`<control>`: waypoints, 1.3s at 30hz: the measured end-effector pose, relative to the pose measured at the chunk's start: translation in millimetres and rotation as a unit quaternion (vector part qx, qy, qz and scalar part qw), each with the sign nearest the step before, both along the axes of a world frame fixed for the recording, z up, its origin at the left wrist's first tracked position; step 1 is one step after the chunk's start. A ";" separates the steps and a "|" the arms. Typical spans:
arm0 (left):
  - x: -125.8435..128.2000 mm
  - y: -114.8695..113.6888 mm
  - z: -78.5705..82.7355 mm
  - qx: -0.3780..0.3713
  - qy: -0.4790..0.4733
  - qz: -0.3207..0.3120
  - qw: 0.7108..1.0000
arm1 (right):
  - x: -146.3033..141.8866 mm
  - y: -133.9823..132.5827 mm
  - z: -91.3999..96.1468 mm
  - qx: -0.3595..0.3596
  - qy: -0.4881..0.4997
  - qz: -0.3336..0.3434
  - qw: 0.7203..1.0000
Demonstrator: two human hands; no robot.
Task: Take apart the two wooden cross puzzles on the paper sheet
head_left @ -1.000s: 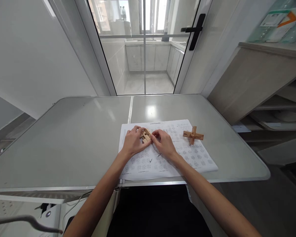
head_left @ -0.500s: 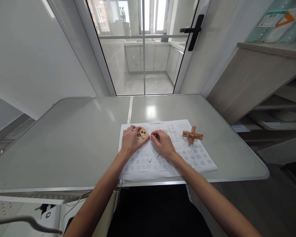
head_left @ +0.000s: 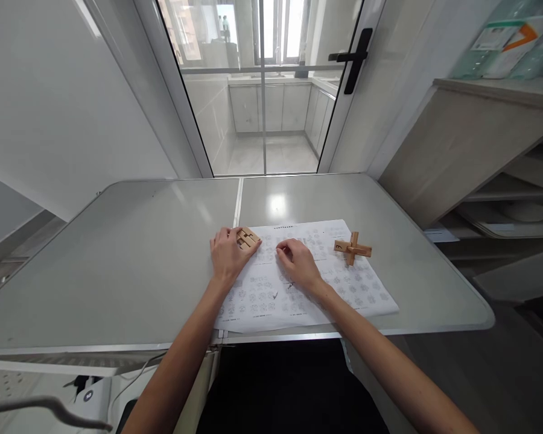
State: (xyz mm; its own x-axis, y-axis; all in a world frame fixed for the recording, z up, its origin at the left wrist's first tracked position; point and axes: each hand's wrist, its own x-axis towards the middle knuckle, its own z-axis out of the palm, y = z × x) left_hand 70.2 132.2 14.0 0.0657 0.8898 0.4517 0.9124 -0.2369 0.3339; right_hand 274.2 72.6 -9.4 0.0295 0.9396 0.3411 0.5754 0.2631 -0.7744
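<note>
My left hand (head_left: 227, 255) is closed around a block of light wooden puzzle pieces (head_left: 248, 239), thumb along the near side and fingers over the far left side. Part of the block is hidden under that hand. Beneath it lies a large printed white sheet (head_left: 262, 280) covered with small diagrams. My right hand (head_left: 298, 262) rests on the sheet's middle, its fingers curled in and nothing visible between them. To the right, a cross-shaped wooden puzzle (head_left: 353, 248) stands at the sheet's edge, apart from both hands.
The grey table (head_left: 163, 253) has a pale seam and a metal rim. Behind it is a glass door (head_left: 265, 120) with a black handle (head_left: 356, 59). Shelves with plastic bottles (head_left: 502, 45) stand at right. A cable (head_left: 49, 405) hangs at lower left.
My left hand has slid left with the wooden block, away from my right hand. The right hand has stayed in place. The sheet's left edge has shifted slightly.
</note>
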 end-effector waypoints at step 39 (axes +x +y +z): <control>16.5 -16.1 2.6 0.044 0.026 -0.266 0.963 | 0.2 -2.3 4.9 -0.002 -0.005 0.006 1.000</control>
